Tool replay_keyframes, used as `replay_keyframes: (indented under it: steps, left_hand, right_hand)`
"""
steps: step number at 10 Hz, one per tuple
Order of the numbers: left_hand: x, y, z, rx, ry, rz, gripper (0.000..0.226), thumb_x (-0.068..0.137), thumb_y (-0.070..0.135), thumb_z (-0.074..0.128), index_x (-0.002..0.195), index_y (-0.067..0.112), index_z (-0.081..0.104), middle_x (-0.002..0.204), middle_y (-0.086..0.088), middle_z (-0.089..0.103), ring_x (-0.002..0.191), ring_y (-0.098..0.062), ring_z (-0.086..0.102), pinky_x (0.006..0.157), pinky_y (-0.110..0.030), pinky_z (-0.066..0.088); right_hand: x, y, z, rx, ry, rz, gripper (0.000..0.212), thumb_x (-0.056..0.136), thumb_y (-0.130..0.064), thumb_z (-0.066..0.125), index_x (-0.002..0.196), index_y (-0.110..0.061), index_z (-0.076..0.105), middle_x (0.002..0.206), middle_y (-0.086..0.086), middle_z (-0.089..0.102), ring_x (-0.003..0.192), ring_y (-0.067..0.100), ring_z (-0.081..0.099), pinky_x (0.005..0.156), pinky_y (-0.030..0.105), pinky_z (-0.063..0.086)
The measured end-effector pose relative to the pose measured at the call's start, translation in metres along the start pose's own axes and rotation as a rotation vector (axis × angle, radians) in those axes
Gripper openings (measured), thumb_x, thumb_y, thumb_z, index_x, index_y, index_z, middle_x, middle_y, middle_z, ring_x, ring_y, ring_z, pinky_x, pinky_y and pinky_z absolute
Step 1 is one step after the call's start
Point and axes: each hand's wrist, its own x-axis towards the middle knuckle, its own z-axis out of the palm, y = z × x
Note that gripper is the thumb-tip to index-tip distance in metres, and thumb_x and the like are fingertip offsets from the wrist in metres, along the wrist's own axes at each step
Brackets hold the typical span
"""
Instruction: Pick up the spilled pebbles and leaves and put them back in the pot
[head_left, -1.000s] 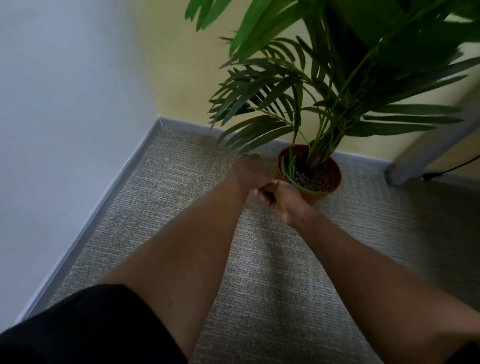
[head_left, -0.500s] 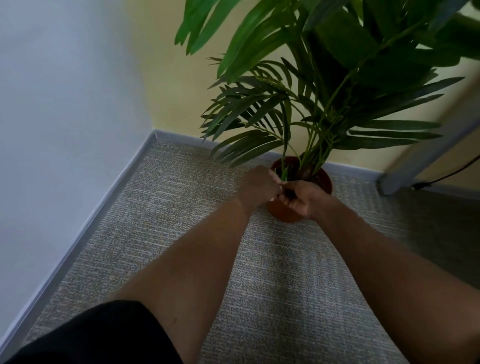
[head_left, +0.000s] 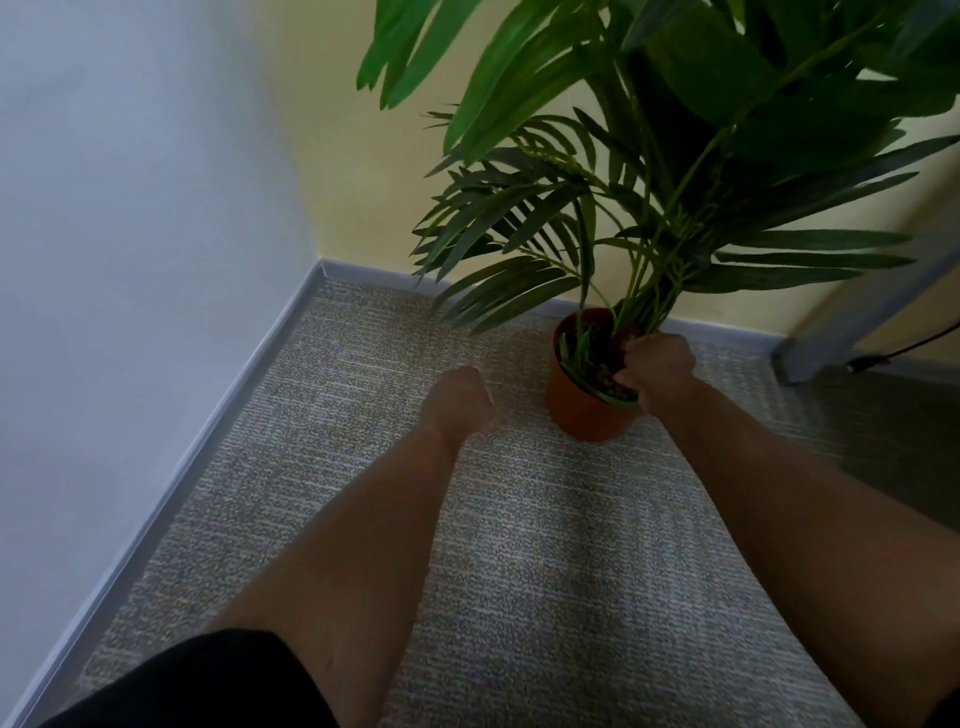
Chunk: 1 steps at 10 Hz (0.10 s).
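Right hand (head_left: 658, 368) sits over the terracotta pot (head_left: 584, 410), fingers curled down onto the brown pebbles (head_left: 602, 375) inside, at the base of the palm stems (head_left: 641, 306) — can't tell if anything's pinched in that fist. Left hand (head_left: 460, 397) hangs above the grey carpet (head_left: 519, 545), just left of the pot w/o touching it, fingers folded under and hidden, so can't tell if it's holding anything. Pot stands upright on the carpet near the yellow wall (head_left: 353, 171) — long green leaves (head_left: 574, 358) lie curled inside its rim.
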Motion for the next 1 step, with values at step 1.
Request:
replay_keyframes:
  steps: [1]
  left_hand:
    - [-0.0048,-0.0305,-0.0039,0.156,0.071,-0.064,0.026,0.087,0.015,0.057,0.11,0.005,0.066,0.115,-0.014,0.068,0.108,-0.03,0.065,0.094,-0.042,0.054]
  right_hand:
    - [-0.0176,0.0078,0.0217,-0.049,0.123,-0.108,0.011,0.091,-0.012,0.053,0.092,-0.016,0.063,0.098,0.01,0.069,0.086,0.024,0.065,0.085,0.045,0.059]
